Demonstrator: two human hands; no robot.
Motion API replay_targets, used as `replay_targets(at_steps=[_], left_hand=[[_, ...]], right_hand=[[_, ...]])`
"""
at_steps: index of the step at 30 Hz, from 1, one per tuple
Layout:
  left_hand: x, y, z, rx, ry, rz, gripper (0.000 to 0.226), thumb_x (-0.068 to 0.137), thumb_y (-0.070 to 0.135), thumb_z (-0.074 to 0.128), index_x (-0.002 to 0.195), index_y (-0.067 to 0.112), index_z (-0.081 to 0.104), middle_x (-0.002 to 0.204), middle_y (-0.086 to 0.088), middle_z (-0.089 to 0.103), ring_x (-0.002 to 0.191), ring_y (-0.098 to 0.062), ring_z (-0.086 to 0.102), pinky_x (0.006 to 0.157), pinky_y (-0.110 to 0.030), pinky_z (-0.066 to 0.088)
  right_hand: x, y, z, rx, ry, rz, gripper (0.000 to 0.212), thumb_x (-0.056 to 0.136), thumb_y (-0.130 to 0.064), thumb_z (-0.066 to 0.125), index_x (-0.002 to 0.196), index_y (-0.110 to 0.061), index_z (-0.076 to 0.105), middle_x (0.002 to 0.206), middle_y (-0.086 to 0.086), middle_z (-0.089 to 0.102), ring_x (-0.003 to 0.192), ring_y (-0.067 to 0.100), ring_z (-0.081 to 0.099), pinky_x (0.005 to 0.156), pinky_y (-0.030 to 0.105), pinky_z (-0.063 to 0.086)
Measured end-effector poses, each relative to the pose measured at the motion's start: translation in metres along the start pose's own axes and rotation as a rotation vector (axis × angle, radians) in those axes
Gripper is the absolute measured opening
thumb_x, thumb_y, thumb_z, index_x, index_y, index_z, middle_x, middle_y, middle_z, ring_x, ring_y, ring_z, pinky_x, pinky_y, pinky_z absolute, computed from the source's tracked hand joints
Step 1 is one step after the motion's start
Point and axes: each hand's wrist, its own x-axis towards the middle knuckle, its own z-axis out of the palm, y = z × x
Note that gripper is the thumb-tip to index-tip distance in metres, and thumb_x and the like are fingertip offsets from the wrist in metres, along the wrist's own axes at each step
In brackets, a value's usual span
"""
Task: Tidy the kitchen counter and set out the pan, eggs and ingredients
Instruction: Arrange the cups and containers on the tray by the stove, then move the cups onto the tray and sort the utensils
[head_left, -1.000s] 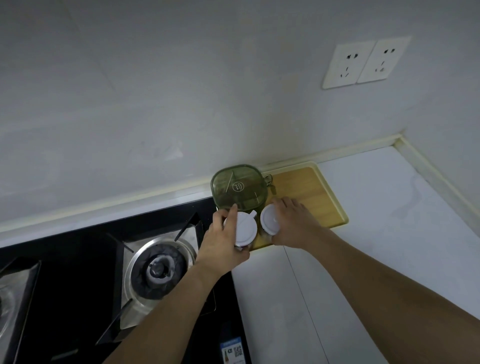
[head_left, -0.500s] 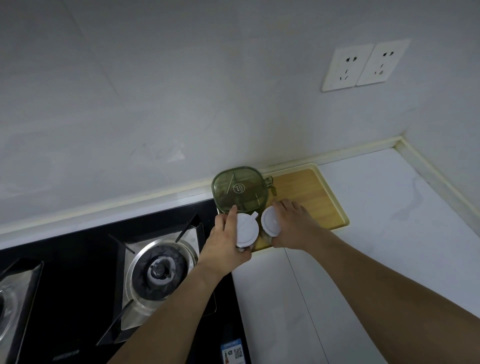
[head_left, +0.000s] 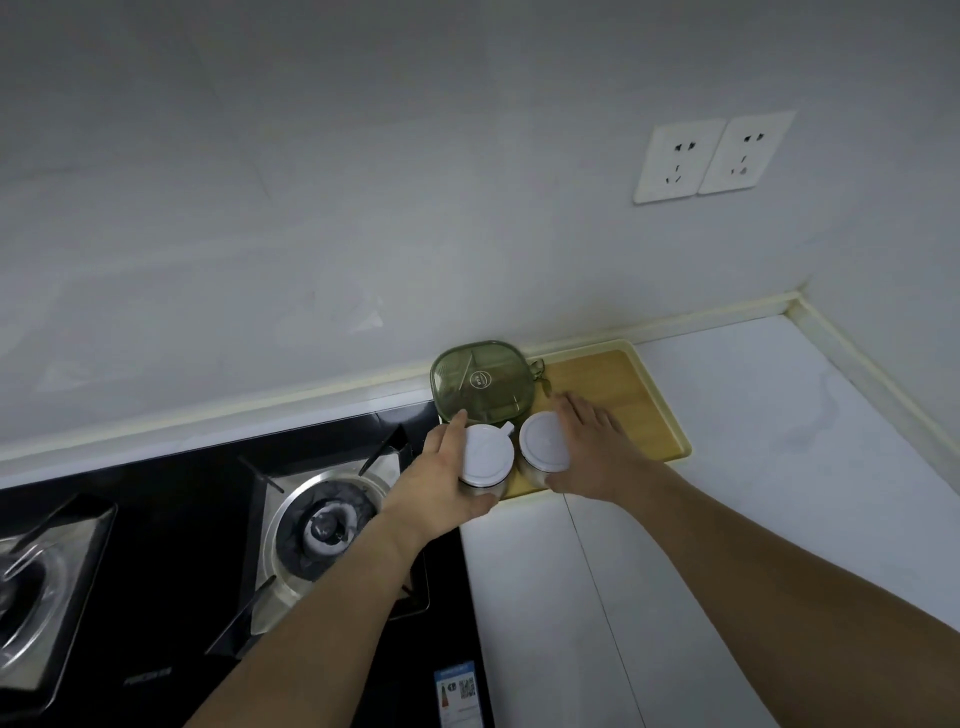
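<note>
Two white-lidded jars sit at tray's (head_left: 657, 415) front-left corner, just beside each other, green lidded box (head_left: 483, 382) behind. L hand (head_left: 441, 480) wraps left jar (head_left: 485, 457); R hand (head_left: 592, 449) against right jar (head_left: 543, 444), fingers fairly straight. Stove burner (head_left: 327, 525) to left.

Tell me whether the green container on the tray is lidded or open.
Lidded. The green container at the back left of the wooden tray shows a flat translucent lid with a round logo covering its whole top.
</note>
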Motion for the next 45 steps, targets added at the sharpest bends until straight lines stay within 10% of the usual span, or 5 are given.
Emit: replay_targets(at_steps=[16, 45], left_hand=[[-0.131, 0.024, -0.046, 0.253, 0.345, -0.051, 0.065, 0.099, 0.042, 0.04, 0.153, 0.018, 0.014, 0.155, -0.004, 0.024, 0.134, -0.026, 0.036, 0.102, -0.039, 0.041], [-0.544, -0.099, -0.09, 0.248, 0.745, -0.545, 0.061, 0.099, 0.041, 0.043, 0.151, 0.015, 0.023, 0.153, -0.006, 0.03, 0.133, -0.025, 0.04, 0.106, -0.035, 0.036]], right_hand=[[-0.114, -0.043, -0.031, 0.051, 0.296, -0.233, 0.071, 0.089, -0.031, 0.056, 0.148, -0.007, 0.025, 0.154, 0.01, 0.025, 0.142, 0.024, 0.022, 0.117, 0.037, 0.015], [-0.315, -0.372, 0.05, 0.087, 0.096, -0.827, 0.067, 0.094, -0.029, 0.051, 0.151, -0.011, 0.018, 0.158, 0.007, 0.016, 0.146, 0.021, 0.012, 0.119, 0.033, 0.003]])
